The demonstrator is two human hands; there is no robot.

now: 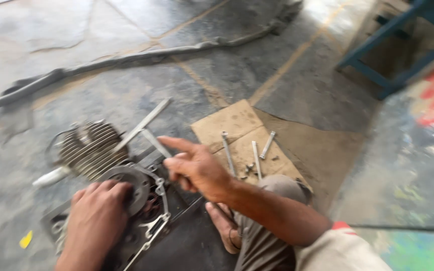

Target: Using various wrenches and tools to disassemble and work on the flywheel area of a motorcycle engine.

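A small engine lies on the floor, with a finned cylinder [89, 148] at its far end and a round dark cover [135, 183] on its casing. My left hand [96, 221] lies over the near side of the casing, fingers bent onto the rim of the round cover. My right hand [194, 168] hovers just right of the engine with the index finger stretched out to the left and the other fingers curled; nothing shows in it. A long metal rod tool [144, 123] rests slantwise across the cylinder.
A cardboard piece [234, 120] to the right carries three long bolts [255, 158] and small nuts. My knee [282, 185] and bare foot [222, 226] sit below it. A grey hose [126, 57] crosses the concrete floor; a blue frame [393, 50] stands far right.
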